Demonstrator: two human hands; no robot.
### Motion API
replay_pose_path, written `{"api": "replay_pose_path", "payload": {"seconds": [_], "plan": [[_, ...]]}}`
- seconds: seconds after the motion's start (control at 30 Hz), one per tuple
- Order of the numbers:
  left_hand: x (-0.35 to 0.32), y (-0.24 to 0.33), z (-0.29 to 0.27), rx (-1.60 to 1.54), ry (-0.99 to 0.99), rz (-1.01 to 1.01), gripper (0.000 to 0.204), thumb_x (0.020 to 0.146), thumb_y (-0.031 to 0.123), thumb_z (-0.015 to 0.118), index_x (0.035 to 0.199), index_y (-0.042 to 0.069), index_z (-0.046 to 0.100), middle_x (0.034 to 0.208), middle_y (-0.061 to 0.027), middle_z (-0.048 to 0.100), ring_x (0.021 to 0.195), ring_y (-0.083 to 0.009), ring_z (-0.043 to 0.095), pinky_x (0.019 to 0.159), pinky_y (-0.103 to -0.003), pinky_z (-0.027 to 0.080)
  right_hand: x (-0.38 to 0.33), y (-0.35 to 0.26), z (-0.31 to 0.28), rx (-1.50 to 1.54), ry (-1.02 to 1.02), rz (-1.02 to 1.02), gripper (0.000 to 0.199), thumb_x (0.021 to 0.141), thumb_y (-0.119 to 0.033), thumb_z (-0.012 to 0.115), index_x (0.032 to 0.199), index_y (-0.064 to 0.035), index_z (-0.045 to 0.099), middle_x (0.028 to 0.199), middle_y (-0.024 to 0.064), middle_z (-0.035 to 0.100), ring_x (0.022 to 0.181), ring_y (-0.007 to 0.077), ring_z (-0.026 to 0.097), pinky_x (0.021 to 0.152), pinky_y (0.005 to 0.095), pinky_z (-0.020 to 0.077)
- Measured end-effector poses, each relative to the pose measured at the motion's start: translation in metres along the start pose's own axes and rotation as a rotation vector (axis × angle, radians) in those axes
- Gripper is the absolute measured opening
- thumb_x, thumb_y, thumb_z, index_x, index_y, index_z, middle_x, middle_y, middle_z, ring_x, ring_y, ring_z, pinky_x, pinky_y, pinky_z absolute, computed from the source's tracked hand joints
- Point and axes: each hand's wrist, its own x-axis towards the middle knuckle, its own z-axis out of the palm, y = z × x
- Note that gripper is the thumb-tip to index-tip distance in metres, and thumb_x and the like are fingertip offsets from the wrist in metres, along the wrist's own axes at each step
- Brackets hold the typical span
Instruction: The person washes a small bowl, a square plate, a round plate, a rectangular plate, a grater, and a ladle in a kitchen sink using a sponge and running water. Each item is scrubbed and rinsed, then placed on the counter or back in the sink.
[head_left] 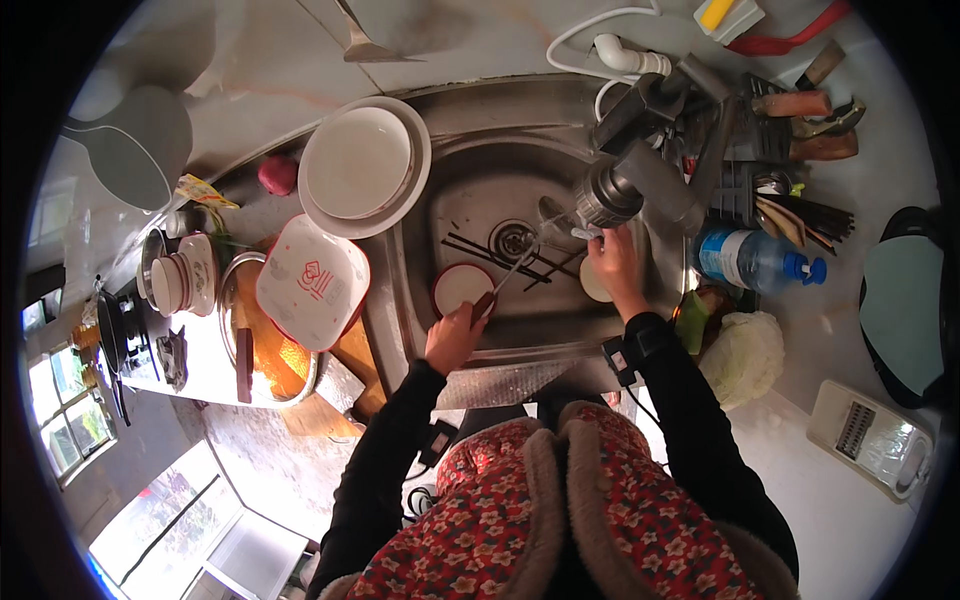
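Note:
My left hand (453, 338) is closed round the wooden handle of a long metal utensil (515, 268). Its thin shaft slants up across the sink (460, 165), and a rounded metal end shows near the faucet; its exact kind is unclear. Just below the faucet spout (607, 197), my right hand (615, 262) has its fingers curled together, and what they hold is hidden. A small red-rimmed bowl (462, 289) lies in the basin beside my left hand. Another pale round dish (594, 281) is partly covered by my right hand. Dark chopsticks (470, 250) lie across the drain (513, 240).
White plates (358, 163) overlap the sink's left rim, above a square dish (313, 282) and a large metal basin (240, 300). Right of the sink are a plastic bottle (745, 258), a cabbage (745, 358), a utensil rack (732, 190) and a grater (870, 440).

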Motion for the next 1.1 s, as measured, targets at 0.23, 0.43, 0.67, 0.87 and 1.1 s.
{"api": "replay_pose_path", "payload": {"seconds": [0.23,0.43,0.67,0.87,1.1], "plan": [[-0.055,0.005,-0.008,0.023,0.077,0.061,0.029,0.09,0.028,0.063,0.107,0.008,0.049,0.086,-0.0193,0.067,0.078,-0.0395,0.066,0.063,-0.05,0.051,0.022,-0.023,0.035,0.371,-0.21,0.178,0.03,0.096,-0.019,0.047,0.121,-0.0029,0.053,0.117,0.0241,0.058,0.11,0.0451,0.051,0.092,0.0484,0.0417],[-0.065,0.003,-0.016,0.086,0.141,0.104,0.032,0.089,0.029,0.065,0.11,0.01,0.049,0.082,-0.0161,0.068,0.073,-0.0359,0.067,0.058,-0.047,0.052,0.021,-0.044,0.035,0.503,-0.137,0.31,0.035,0.096,-0.019,0.046,0.126,-0.002,0.051,0.122,0.0241,0.057,0.114,0.0451,0.05,0.094,0.0495,0.0405],[-0.067,0.003,-0.022,0.158,0.166,0.081,0.032,0.09,0.029,0.065,0.11,0.009,0.05,0.086,-0.0153,0.068,0.073,-0.0345,0.067,0.056,-0.045,0.051,0.04,-0.059,0.023,0.516,-0.401,0.502,0.029,0.097,-0.024,0.047,0.115,-0.0027,0.054,0.102,0.0202,0.063,0.095,0.0412,0.06,0.082,0.0488,0.046],[-0.067,0.0,-0.031,0.17,0.267,0.2,0.031,0.09,0.034,0.066,0.104,0.009,0.052,0.08,-0.011,0.067,0.065,-0.0323,0.066,0.051,-0.044,0.051,0.032,-0.054,0.028,0.42,-0.302,0.412,0.031,0.098,-0.024,0.045,0.119,-0.0032,0.051,0.108,0.0178,0.063,0.103,0.0383,0.06,0.094,0.0497,0.0389],[-0.077,0.001,-0.036,0.12,0.226,0.177,0.031,0.09,0.029,0.066,0.109,0.009,0.052,0.086,-0.014,0.068,0.073,-0.0345,0.067,0.056,-0.044,0.051,0.024,-0.03,0.03,0.441,-0.321,0.423,0.038,0.099,-0.026,0.046,0.133,-0.0078,0.05,0.103,0.0167,0.067,0.089,0.0303,0.065,0.081,0.0419,0.0483]]}}
